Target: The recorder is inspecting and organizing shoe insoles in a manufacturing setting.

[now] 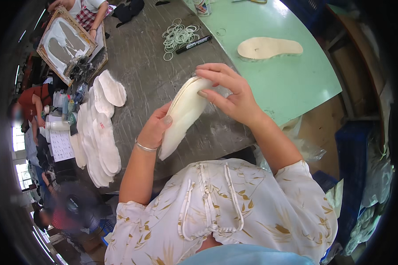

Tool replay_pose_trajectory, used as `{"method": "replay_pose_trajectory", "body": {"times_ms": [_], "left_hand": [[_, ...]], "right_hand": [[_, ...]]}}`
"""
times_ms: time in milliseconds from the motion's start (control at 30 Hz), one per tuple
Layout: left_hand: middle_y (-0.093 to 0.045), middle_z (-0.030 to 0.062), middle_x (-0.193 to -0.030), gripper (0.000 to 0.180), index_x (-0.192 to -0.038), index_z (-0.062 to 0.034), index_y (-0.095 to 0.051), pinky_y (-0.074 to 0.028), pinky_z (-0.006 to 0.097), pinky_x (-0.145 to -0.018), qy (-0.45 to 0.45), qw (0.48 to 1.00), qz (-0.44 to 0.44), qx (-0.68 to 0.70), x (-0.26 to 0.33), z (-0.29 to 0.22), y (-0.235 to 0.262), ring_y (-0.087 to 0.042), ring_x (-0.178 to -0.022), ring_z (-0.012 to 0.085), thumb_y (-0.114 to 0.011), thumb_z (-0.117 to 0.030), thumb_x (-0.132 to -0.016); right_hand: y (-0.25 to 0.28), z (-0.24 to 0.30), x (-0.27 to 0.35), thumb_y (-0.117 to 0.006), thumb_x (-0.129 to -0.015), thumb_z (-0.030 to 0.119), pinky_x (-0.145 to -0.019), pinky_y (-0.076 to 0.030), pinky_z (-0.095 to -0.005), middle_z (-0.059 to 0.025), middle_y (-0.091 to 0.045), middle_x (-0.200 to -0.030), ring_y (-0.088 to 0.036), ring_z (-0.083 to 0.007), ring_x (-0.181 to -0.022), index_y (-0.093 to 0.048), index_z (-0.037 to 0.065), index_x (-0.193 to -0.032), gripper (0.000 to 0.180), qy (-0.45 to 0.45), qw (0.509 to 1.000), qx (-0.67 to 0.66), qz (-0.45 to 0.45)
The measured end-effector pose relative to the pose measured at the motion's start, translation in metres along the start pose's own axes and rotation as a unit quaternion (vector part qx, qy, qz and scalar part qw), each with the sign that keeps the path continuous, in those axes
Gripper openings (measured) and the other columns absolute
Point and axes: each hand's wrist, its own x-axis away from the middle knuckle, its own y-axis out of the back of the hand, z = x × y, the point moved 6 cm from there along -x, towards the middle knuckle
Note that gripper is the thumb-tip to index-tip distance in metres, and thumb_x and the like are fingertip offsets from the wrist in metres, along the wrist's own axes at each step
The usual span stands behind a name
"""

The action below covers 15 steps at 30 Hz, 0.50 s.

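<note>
- Seen from my own head, the left of two side-by-side fisheye cameras looks steeply down, upright and unmirrored.
- My left hand (154, 129) and right hand (232, 92) appear close below the lens, near mid-frame.
- My blouse (261, 198) fills the lower part; the dark tabletop (139, 57) stretches away toward the top, edges bending at the rim.

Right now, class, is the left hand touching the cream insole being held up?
Touching: in the head view, the left hand holds the cream insole, its thumb lying against the face.
</note>
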Motion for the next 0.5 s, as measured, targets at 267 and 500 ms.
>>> {"method": "replay_pose_trajectory", "body": {"times_ms": [267, 500], "left_hand": [[-0.063, 0.0082, -0.115, 0.073, -0.138, -0.0004, -0.043, -0.055, 0.029, -0.076, -0.024, 0.997, 0.011, 0.079, 0.008, 0.013, -0.017, -0.065, -0.093, 0.0137, -0.067, -0.045, -0.085], [-0.063, 0.0082, -0.115, 0.066, -0.139, 0.0013, -0.039, -0.055, 0.027, -0.075, -0.069, 0.991, 0.008, 0.115, 0.014, 0.006, -0.027, -0.064, -0.091, 0.0130, -0.057, -0.041, -0.091]], "right_hand": [[0.002, 0.027, 0.009, -0.076, -0.072, 0.004, -0.070, -0.053, -0.0330, -0.0077, -0.067, -0.103, -0.063, -0.0221, -0.083, -0.071, 0.007, -0.091, 0.020, 0.105, 0.979, 0.152, -0.084], [-0.007, 0.051, 0.006, -0.074, -0.074, 0.002, -0.074, -0.052, -0.0344, -0.0102, -0.065, -0.106, -0.063, -0.0256, -0.085, -0.069, 0.005, -0.094, 0.022, 0.205, 0.959, 0.193, -0.038]]}}
